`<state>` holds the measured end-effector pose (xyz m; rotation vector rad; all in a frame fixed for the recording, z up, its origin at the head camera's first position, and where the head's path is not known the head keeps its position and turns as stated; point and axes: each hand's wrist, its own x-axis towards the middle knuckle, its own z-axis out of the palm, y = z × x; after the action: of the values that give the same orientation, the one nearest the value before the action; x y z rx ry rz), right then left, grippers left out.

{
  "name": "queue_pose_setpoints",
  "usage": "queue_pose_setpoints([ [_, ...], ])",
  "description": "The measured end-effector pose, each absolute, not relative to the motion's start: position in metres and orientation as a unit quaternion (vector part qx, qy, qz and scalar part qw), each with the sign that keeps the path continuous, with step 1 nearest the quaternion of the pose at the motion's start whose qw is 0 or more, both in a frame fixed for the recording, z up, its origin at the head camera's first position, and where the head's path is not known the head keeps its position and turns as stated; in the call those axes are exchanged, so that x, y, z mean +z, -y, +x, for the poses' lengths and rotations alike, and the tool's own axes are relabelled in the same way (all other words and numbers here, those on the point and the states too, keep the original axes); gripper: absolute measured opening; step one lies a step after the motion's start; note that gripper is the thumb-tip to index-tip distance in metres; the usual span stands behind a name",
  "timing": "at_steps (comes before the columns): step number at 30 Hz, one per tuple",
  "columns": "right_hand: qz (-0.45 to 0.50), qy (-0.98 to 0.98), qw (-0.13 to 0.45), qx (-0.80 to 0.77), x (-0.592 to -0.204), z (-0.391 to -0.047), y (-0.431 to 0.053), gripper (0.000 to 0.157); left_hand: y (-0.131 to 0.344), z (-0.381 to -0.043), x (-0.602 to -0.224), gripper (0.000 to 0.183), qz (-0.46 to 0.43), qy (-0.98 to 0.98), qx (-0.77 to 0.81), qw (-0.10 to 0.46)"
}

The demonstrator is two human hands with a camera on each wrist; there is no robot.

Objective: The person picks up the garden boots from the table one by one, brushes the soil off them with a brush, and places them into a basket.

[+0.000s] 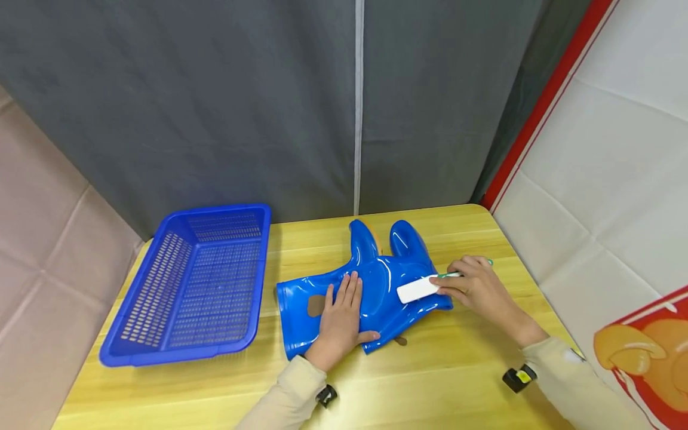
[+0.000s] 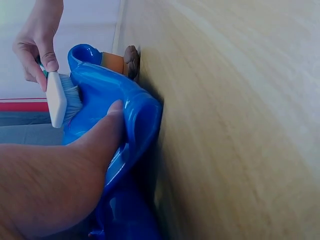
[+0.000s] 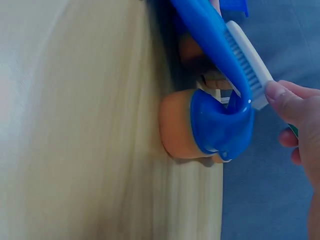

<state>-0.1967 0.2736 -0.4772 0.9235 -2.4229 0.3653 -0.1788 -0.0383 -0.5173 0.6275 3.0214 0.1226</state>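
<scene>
A glossy blue plastic piece (image 1: 395, 272) lies on the table, with two rounded lobes pointing away at its far side. I cannot tell what kind of thing it is. Near its left end is a brown patch (image 1: 315, 305), and an orange part (image 3: 177, 125) shows underneath in the right wrist view. My left hand (image 1: 340, 319) rests on it, fingers stretched out and thumb spread. In my right hand (image 1: 478, 289) is a white brush (image 1: 416, 291) with a green and white handle. Its pale bristles (image 2: 73, 95) touch the blue surface.
Left of the blue piece stands a blue plastic basket (image 1: 255, 286) with slotted walls. The wooden table (image 1: 408, 388) meets a grey curtain (image 1: 242, 119) at the back. White panels (image 1: 618, 161) rise on the right, partly edged in red.
</scene>
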Motion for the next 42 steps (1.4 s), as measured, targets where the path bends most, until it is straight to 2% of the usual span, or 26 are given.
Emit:
queue_pose_setpoints([
  [3, 0.325, 0.894, 0.274, 0.141, -0.479, -0.196, -0.274, 0.036, 0.038, -0.179, -0.516, 0.119, 0.201, -0.979, 0.034, 0.025],
  [10, 0.27, 0.914, 0.278, 0.119, -0.475, -0.196, -0.268, 0.045, 0.038, -0.18, -0.517, 0.119, 0.204, -0.978, 0.039, 0.024],
  [29, 0.261, 0.942, 0.208, 0.022, -0.468, -0.158, -0.234, 0.037, 0.039, -0.183, -0.517, 0.119, 0.198, -0.979, 0.03, 0.025],
  [33, 0.277, 0.933, 0.226, 0.028, -0.475, -0.146, -0.229, 0.03, 0.037, -0.181, -0.519, 0.118, 0.201, -0.979, 0.033, 0.025],
  [38, 0.289, 0.919, 0.265, 0.036, -0.489, -0.135, -0.221, 0.04, 0.037, -0.178, -0.52, 0.118, 0.199, -0.979, 0.026, 0.027],
  [42, 0.271, 0.921, 0.275, 0.046, -0.494, -0.129, -0.215, 0.031, 0.038, -0.179, -0.521, 0.119, 0.202, -0.979, 0.022, 0.019],
])
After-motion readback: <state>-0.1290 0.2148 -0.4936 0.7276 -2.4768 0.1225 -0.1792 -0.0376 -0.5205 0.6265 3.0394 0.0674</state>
